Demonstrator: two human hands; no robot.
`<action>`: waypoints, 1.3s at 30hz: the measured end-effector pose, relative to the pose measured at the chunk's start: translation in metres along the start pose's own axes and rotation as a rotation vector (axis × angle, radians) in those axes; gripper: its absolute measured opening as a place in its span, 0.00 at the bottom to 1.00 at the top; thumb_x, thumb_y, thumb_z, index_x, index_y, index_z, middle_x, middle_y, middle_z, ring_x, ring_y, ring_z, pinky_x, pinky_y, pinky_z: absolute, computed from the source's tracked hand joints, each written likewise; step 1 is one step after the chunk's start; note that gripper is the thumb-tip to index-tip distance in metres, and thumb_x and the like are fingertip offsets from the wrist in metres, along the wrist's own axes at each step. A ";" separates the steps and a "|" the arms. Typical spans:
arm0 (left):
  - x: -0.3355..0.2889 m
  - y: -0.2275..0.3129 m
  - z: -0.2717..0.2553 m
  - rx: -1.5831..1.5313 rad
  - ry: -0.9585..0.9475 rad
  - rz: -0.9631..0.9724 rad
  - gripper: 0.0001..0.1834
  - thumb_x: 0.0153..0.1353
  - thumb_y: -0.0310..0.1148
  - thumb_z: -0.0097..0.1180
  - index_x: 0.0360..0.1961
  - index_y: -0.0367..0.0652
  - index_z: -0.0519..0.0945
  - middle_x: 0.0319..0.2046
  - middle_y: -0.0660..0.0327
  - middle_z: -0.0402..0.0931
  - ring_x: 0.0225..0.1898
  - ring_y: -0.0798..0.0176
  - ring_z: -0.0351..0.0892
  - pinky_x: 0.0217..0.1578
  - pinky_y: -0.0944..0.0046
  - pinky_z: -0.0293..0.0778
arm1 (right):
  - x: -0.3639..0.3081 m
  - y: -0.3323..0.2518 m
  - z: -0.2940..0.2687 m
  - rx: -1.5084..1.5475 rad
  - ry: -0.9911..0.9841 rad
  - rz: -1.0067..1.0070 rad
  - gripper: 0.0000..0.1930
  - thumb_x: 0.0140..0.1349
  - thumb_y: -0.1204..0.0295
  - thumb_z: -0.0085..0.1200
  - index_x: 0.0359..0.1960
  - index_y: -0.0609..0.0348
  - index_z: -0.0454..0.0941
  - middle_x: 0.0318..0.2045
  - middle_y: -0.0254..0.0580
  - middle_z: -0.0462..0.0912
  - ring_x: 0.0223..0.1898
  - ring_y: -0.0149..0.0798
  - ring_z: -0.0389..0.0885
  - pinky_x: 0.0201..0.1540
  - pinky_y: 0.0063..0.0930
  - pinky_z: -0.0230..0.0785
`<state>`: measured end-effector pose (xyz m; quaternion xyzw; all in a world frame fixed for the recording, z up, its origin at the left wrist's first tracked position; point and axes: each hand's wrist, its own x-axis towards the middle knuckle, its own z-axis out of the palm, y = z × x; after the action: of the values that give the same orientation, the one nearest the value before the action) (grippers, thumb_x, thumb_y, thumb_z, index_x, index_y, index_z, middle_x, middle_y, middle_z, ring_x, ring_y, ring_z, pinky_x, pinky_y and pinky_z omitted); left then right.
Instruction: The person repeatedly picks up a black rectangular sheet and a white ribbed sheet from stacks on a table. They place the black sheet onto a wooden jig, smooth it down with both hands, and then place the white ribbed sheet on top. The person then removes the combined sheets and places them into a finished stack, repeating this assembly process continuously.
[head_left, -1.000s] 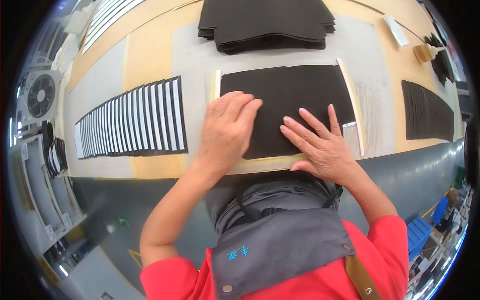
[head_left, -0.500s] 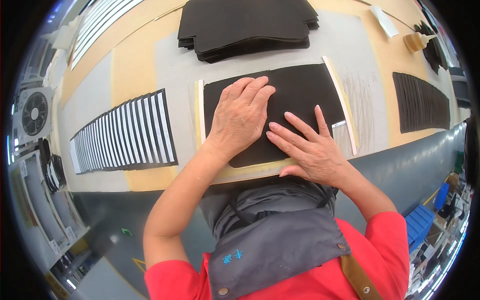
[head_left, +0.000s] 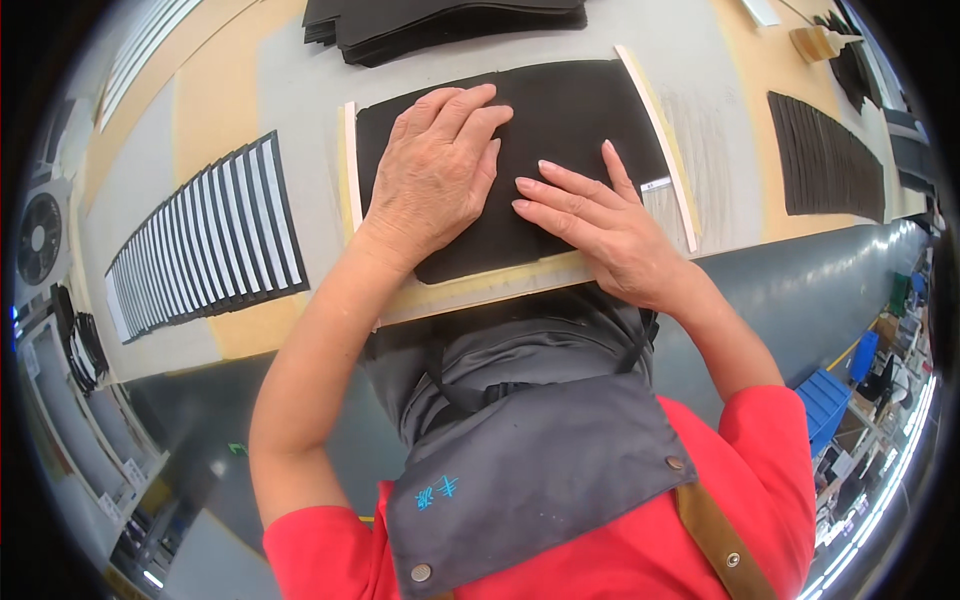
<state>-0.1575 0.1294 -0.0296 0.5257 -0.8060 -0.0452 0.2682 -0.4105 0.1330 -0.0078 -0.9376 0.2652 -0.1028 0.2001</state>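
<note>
A black sheet [head_left: 560, 110] lies flat on the table between two pale guide strips, the left strip [head_left: 351, 165] and the right strip [head_left: 655, 140]. My left hand [head_left: 430, 165] rests on the sheet's left half, its slightly bent fingers pointing to the far edge. On the right half, near the front edge, my right hand [head_left: 605, 220] lies with its fingers stretched out. The right thumb is hidden below the hand. A small white tab [head_left: 655, 184] sits at the sheet's right side, beside the right strip. Neither hand grips anything.
Beyond the sheet lies a stack of black cut pieces [head_left: 450, 22]. Fanned black pieces with white strips [head_left: 205, 235] are at left, and fanned dark strips [head_left: 825, 155] at right. An amber nozzle bottle [head_left: 820, 44] lies far right. A blue crate [head_left: 825, 405] is on the floor.
The whole scene has shifted up and left in view. My left hand keeps its place on the sheet. My right thumb, stretched out by the front edge before, is now out of sight.
</note>
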 end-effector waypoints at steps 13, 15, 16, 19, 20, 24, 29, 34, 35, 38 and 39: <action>-0.003 0.000 0.002 -0.039 0.023 0.014 0.20 0.65 0.32 0.62 0.58 0.46 0.79 0.62 0.57 0.77 0.65 0.49 0.72 0.66 0.51 0.67 | -0.008 0.010 -0.003 -0.101 -0.048 -0.223 0.30 0.60 0.77 0.58 0.67 0.44 0.79 0.70 0.23 0.75 0.75 0.40 0.67 0.76 0.79 0.37; -0.005 0.003 0.002 -0.005 0.032 -0.004 0.20 0.65 0.33 0.63 0.58 0.45 0.79 0.62 0.55 0.76 0.66 0.48 0.72 0.66 0.50 0.68 | -0.004 0.008 -0.003 -0.090 -0.036 -0.229 0.28 0.61 0.76 0.58 0.65 0.46 0.80 0.68 0.23 0.77 0.74 0.41 0.68 0.77 0.78 0.36; -0.007 0.010 0.004 0.028 0.048 -0.030 0.21 0.65 0.32 0.62 0.58 0.43 0.79 0.63 0.53 0.75 0.66 0.46 0.72 0.68 0.49 0.67 | -0.003 0.007 -0.003 -0.093 -0.035 -0.226 0.28 0.61 0.76 0.57 0.65 0.45 0.81 0.68 0.23 0.78 0.74 0.41 0.68 0.77 0.77 0.36; -0.022 0.038 0.005 -0.034 0.083 -0.096 0.24 0.64 0.28 0.62 0.62 0.39 0.77 0.63 0.48 0.73 0.67 0.43 0.70 0.71 0.46 0.65 | -0.006 0.007 -0.001 -0.113 -0.024 -0.202 0.27 0.61 0.76 0.57 0.64 0.44 0.82 0.67 0.22 0.79 0.74 0.41 0.68 0.78 0.76 0.36; -0.030 0.045 0.006 -0.045 0.081 -0.121 0.25 0.64 0.28 0.62 0.63 0.39 0.76 0.63 0.48 0.73 0.68 0.43 0.69 0.71 0.46 0.64 | -0.005 0.006 -0.001 -0.115 -0.023 -0.199 0.27 0.61 0.77 0.58 0.64 0.43 0.82 0.66 0.23 0.79 0.74 0.41 0.68 0.78 0.76 0.36; -0.051 0.062 -0.003 -0.024 0.047 -0.241 0.27 0.64 0.30 0.62 0.65 0.39 0.75 0.66 0.47 0.70 0.71 0.44 0.66 0.72 0.43 0.61 | -0.002 0.003 -0.003 -0.120 -0.045 -0.185 0.28 0.60 0.78 0.59 0.64 0.43 0.82 0.65 0.23 0.80 0.74 0.42 0.69 0.78 0.76 0.37; -0.059 0.063 -0.005 0.003 0.025 -0.278 0.28 0.66 0.34 0.63 0.66 0.41 0.75 0.68 0.51 0.68 0.74 0.46 0.62 0.74 0.37 0.54 | -0.001 0.003 -0.005 -0.123 -0.057 -0.195 0.27 0.61 0.78 0.59 0.63 0.44 0.83 0.65 0.24 0.81 0.74 0.43 0.69 0.78 0.75 0.38; -0.063 0.053 -0.007 -0.057 0.013 -0.249 0.27 0.66 0.37 0.64 0.66 0.44 0.77 0.70 0.53 0.67 0.75 0.48 0.60 0.74 0.36 0.53 | 0.000 0.001 -0.004 -0.128 -0.060 -0.200 0.26 0.61 0.78 0.59 0.62 0.45 0.83 0.64 0.25 0.82 0.73 0.44 0.71 0.79 0.74 0.38; -0.064 0.051 -0.008 -0.064 0.013 -0.235 0.27 0.66 0.38 0.64 0.65 0.45 0.77 0.70 0.53 0.67 0.75 0.48 0.60 0.74 0.37 0.53 | -0.001 0.002 -0.004 -0.130 -0.057 -0.200 0.26 0.61 0.78 0.58 0.62 0.45 0.83 0.64 0.25 0.82 0.73 0.44 0.71 0.79 0.74 0.37; -0.061 0.048 -0.010 -0.062 -0.027 -0.202 0.28 0.66 0.39 0.65 0.66 0.47 0.77 0.71 0.52 0.66 0.75 0.46 0.60 0.73 0.35 0.54 | -0.002 0.003 -0.008 -0.141 -0.057 -0.198 0.26 0.61 0.79 0.57 0.62 0.46 0.83 0.64 0.26 0.82 0.72 0.44 0.71 0.79 0.74 0.36; -0.060 0.048 -0.012 -0.056 -0.040 -0.231 0.28 0.66 0.39 0.65 0.67 0.48 0.77 0.71 0.51 0.66 0.75 0.45 0.60 0.73 0.35 0.55 | -0.002 0.003 -0.009 -0.109 -0.062 -0.195 0.27 0.61 0.79 0.57 0.63 0.46 0.83 0.64 0.27 0.82 0.73 0.44 0.71 0.79 0.73 0.35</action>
<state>-0.1734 0.2054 -0.0252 0.6066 -0.7436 -0.1088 0.2593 -0.4163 0.1288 -0.0013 -0.9711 0.1718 -0.0783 0.1458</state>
